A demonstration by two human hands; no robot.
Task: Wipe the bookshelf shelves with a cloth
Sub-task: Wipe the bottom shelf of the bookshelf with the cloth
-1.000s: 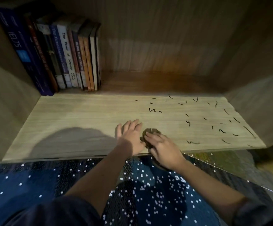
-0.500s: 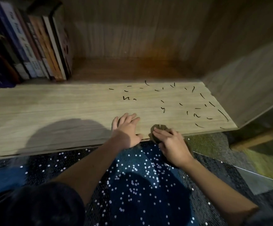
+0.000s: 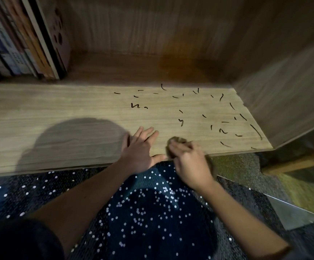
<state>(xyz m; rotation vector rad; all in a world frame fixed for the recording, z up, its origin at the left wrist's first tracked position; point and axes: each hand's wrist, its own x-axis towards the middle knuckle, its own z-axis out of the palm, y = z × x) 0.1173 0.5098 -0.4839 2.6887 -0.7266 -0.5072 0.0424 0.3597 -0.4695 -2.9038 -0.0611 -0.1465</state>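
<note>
- We note the left hand [image 3: 139,151] lying flat on the wooden shelf [image 3: 58,113], palm down and fingers spread, with the thumb at the front edge.
- The right hand [image 3: 190,162] sits just beside it, its fingers bent over a small wadded cloth [image 3: 177,141] that it holds against the board (this hand is motion-blurred, so we cannot read the finger detail).
- The cloth is brownish and lies on the shelf close to the front edge, between the two hands and slightly ahead of the right one.
- Short dark marks [image 3: 221,131] are scattered over the right half of the shelf, apart from the cloth.
- Books [image 3: 21,44] stand upright at the back left.
- A rounded shadow [image 3: 73,139] falls on the board left of the left hand.
- Dark fabric with white dots [image 3: 148,212] lies below the shelf edge.
</note>
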